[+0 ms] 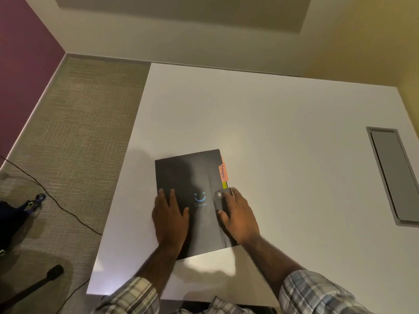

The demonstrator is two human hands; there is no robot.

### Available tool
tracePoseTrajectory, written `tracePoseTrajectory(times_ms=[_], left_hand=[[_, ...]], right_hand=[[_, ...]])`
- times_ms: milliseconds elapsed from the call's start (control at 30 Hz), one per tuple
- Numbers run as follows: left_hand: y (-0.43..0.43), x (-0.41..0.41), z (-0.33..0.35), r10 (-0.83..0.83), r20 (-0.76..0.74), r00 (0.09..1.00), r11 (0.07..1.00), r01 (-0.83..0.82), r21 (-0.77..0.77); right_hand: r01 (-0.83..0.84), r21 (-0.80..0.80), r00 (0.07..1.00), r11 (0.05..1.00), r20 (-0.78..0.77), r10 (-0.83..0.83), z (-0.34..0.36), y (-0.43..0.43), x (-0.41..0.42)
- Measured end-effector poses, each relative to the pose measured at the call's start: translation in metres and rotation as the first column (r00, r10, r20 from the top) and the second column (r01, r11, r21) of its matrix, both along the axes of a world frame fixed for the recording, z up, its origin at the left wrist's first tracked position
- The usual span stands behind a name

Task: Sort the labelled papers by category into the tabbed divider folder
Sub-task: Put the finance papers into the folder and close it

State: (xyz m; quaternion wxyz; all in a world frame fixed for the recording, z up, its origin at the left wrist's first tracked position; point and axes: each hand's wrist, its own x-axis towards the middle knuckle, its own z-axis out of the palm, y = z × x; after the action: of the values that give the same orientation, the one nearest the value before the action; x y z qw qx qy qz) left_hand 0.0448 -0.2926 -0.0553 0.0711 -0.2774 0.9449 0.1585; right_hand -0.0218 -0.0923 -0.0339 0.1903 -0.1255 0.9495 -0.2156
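Closed black divider folder point(195, 177) lying flat on the near-left part of a white table point(283, 132), with both hands on it.

The left hand point(170, 218) rests flat on the cover with its fingers straight and slightly spread. The right hand point(238, 214) lies at the folder's right edge, fingers over the end of the snap strap point(221, 194); blur hides whether they pinch it. An orange tab point(223, 170) marked "Sports" projects from that edge, with a yellow tab point(224, 185) just below it.

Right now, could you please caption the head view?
Left hand presses flat on closed black divider folder on white table; right hand touches its snap strap.
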Motion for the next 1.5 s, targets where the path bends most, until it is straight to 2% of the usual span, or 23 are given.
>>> tracePoseTrajectory(times_ms=[67,100,200,300,367,500,667,833,1000,1100,1267,1500], left_hand=[[-0.002,0.009,0.01,0.149,0.015,0.989,0.987,-0.149,0.057],[-0.004,0.012,0.013,0.19,0.042,0.981,0.978,-0.192,0.082],[-0.008,0.012,0.019,0.249,0.056,0.967,0.954,-0.255,0.158],[-0.019,0.003,0.018,0.354,0.049,0.934,0.885,-0.351,0.307],[-0.028,-0.003,0.012,0.393,0.044,0.918,0.828,-0.375,0.416],[-0.026,-0.014,0.014,0.401,-0.001,0.916,0.738,-0.323,0.593],[0.02,-0.046,0.037,0.395,-0.1,0.913,0.706,-0.232,0.669],[0.084,-0.087,0.047,0.37,-0.204,0.906,0.667,-0.106,0.737],[0.142,-0.129,0.052,0.215,-0.256,0.942,0.726,0.022,0.688],[0.178,-0.155,0.042,0.126,-0.194,0.973,0.777,0.025,0.63],[0.23,-0.184,0.028,0.094,-0.093,0.991,0.796,-0.019,0.604],[0.271,-0.207,0.032,0.068,-0.071,0.995,0.837,-0.018,0.547]], right_hand=[[0.286,-0.043,0.955,0.957,0.093,-0.281,0.002,-0.002,0.003],[0.38,-0.049,0.916,0.924,0.156,-0.368,0.004,-0.004,0.002],[0.555,-0.111,0.796,0.824,0.36,-0.487,0.007,-0.007,-0.003],[0.677,-0.156,0.684,0.719,0.494,-0.536,0.01,-0.006,-0.011],[0.686,-0.144,0.672,0.714,0.503,-0.544,0.011,-0.003,-0.017],[0.69,-0.108,0.689,0.716,0.4,-0.604,0.018,0.012,-0.026],[0.724,-0.111,0.68,0.681,0.275,-0.679,0.043,0.059,-0.041],[0.792,-0.131,0.609,0.597,0.237,-0.757,0.06,0.125,-0.066],[0.806,-0.158,0.591,0.57,0.183,-0.785,0.063,0.191,-0.094],[0.806,-0.132,0.592,0.577,0.187,-0.784,0.062,0.231,-0.111],[0.774,-0.082,0.631,0.628,0.185,-0.753,0.047,0.288,-0.14],[0.748,-0.004,0.644,0.663,0.241,-0.726,0.027,0.33,-0.161]])
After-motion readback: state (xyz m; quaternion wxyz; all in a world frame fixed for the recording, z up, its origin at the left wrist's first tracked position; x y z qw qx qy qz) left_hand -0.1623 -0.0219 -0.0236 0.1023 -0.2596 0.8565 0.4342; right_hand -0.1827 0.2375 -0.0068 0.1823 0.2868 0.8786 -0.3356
